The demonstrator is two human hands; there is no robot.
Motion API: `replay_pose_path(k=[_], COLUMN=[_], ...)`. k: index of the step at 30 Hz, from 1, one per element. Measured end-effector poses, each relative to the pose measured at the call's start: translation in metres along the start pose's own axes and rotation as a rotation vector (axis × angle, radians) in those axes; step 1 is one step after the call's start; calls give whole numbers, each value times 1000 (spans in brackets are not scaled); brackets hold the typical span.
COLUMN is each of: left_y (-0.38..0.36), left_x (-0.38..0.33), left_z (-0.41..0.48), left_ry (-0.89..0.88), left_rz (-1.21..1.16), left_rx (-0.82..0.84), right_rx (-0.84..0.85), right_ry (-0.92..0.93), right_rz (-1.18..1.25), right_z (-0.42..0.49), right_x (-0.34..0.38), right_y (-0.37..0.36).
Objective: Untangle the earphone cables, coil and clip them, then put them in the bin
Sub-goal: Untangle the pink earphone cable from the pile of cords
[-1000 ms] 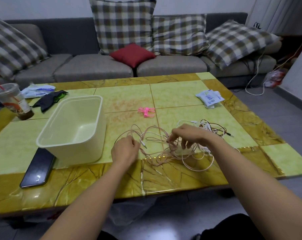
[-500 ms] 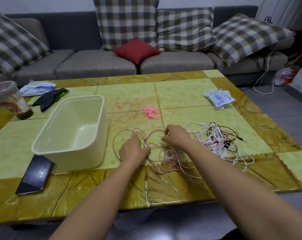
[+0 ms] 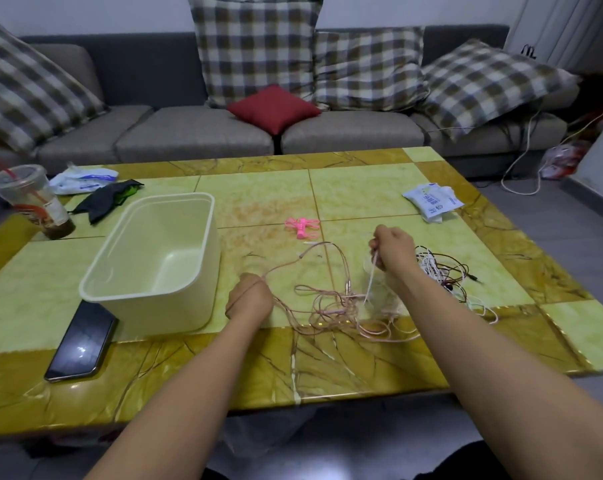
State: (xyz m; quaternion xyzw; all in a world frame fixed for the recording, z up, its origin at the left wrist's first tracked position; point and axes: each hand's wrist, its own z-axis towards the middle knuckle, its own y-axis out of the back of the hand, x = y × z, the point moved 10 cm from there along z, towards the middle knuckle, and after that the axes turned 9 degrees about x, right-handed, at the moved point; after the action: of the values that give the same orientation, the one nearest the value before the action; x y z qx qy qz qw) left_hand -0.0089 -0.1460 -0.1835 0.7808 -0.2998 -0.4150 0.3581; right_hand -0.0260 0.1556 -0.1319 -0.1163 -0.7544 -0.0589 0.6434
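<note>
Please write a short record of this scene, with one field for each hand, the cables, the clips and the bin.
left hand: grips the pink cable, beside the bin
right hand: pinches a strand of the pink cable, raised above the table
pink cable: loose tangle on the table, between the hands
white and brown cables: tangled, right of the right hand
pink clips: on the table, unused
bin: empty, left of the hands

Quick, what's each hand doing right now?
Left hand: closed, gripping the pink earphone cable.
Right hand: closed, pinching a strand of the same cable.
</note>
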Motion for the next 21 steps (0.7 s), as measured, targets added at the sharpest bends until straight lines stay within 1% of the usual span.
replay_pose_path(k=[2, 3, 5, 7, 10, 11, 13, 15, 16, 17, 18, 19, 20, 21], left_y=[11, 15, 18, 13, 5, 2, 1, -6, -9, -13, -17, -21, -26, -34], left_x=[12, 15, 18, 17, 20, 16, 2, -8, -16, -24, -35, -45, -53, -58], left_z=[-3, -4, -7, -8, -16, -19, -28, -38, -43, -46, -49, -53, -56, -58], left_ry=[73, 96, 102, 82, 134, 89, -37, -135, -181, -237, -309, -389, -442, -475], left_rz=[-82, -97, -145, -250, -389, -405, -307, -212, -181, -149, -112, -84, -58, -18], left_rx=[-40, -49, -32, 11, 58, 78, 152, 245, 282, 301, 305, 293, 292, 315], right_rx=[-155, -195, -205, -174, -197, -209, -162, -51, 7, 54, 77, 73, 73, 106], right_ry=[35, 46, 28, 6, 90, 113, 71, -62, -121, -139, -111, -38, 38, 88], right_rz=[93, 115, 119, 103, 45, 36, -40, -252, -399, -557, -692, -774, -799, -781], right_z=[-7, -10, -14, -17, -24, -25, -20, -14, -14, -15, -17, -20, -23, -25], right_x=[10, 12, 9, 5, 12, 15, 13, 3, -2, -4, -1, 5, 12, 15], right_y=[25, 32, 37, 37, 45, 47, 45, 36, 31, 25, 20, 15, 11, 4])
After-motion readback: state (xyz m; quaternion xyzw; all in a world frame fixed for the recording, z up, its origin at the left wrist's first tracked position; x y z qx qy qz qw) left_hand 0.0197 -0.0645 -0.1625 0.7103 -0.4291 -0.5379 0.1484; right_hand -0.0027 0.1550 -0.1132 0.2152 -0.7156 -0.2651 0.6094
